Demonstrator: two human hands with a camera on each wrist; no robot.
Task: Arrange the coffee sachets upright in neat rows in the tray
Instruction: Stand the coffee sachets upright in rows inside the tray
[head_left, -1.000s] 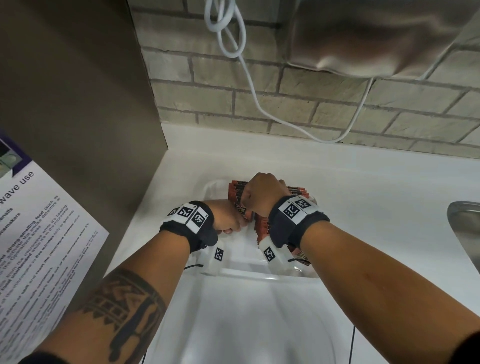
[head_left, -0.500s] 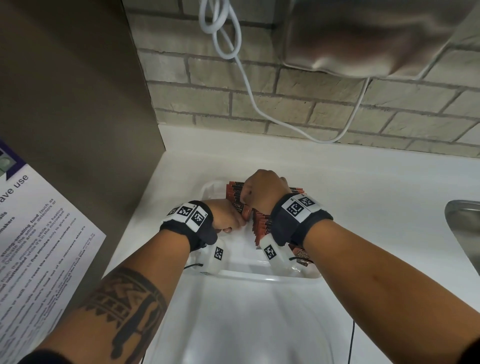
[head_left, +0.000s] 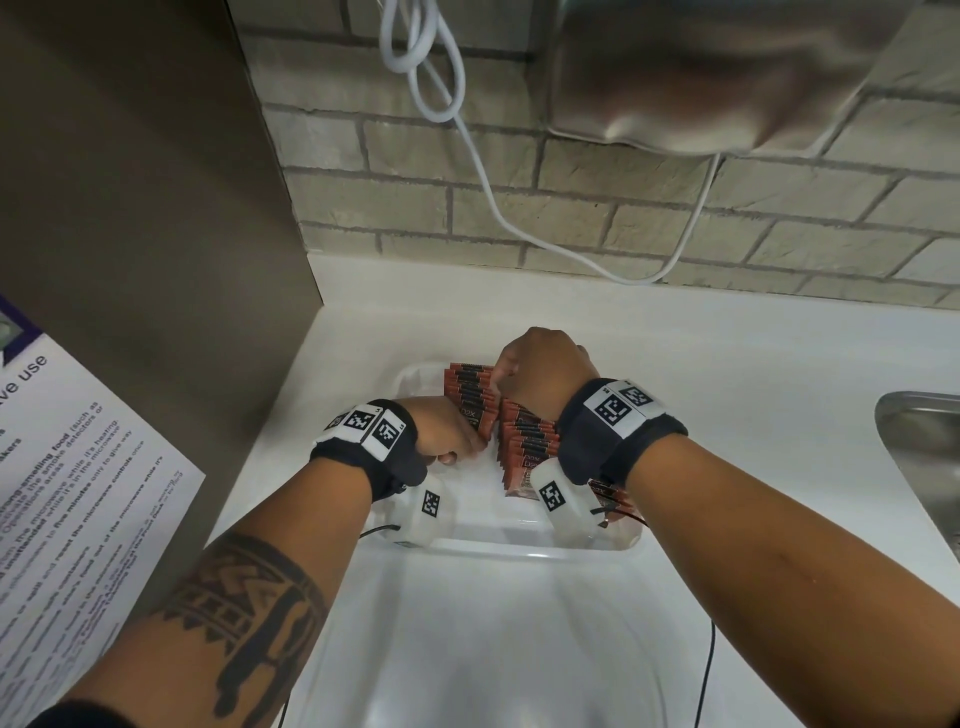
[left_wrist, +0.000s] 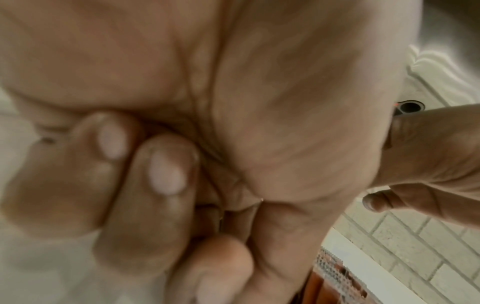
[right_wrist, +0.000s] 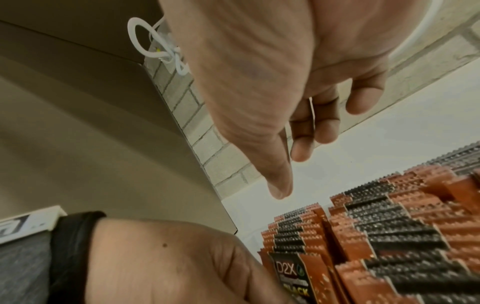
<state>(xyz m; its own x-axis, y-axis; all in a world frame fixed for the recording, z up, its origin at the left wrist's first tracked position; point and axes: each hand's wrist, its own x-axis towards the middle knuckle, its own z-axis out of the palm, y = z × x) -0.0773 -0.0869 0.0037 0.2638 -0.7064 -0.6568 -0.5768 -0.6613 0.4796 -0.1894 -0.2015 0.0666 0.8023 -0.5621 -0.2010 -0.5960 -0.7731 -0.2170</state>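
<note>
A clear plastic tray sits on the white surface near the brick wall. Orange-and-black coffee sachets stand upright inside it in two close rows, one along the tray's middle and one to its right; the front sachet in the right wrist view reads "D2X" and "BLACK".

The left hand rests at the near end of the left row, its fingers curled tightly into the palm; the left wrist view is blurred and does not show clearly whether they pinch a sachet. The right hand hovers over the far part of the rows, thumb extended downward, fingers loosely bent and holding nothing, apart from the sachet tops in the right wrist view.

A white cable hangs against the wall; a printed notice lies at the left; a steel sink edge shows at the right.
</note>
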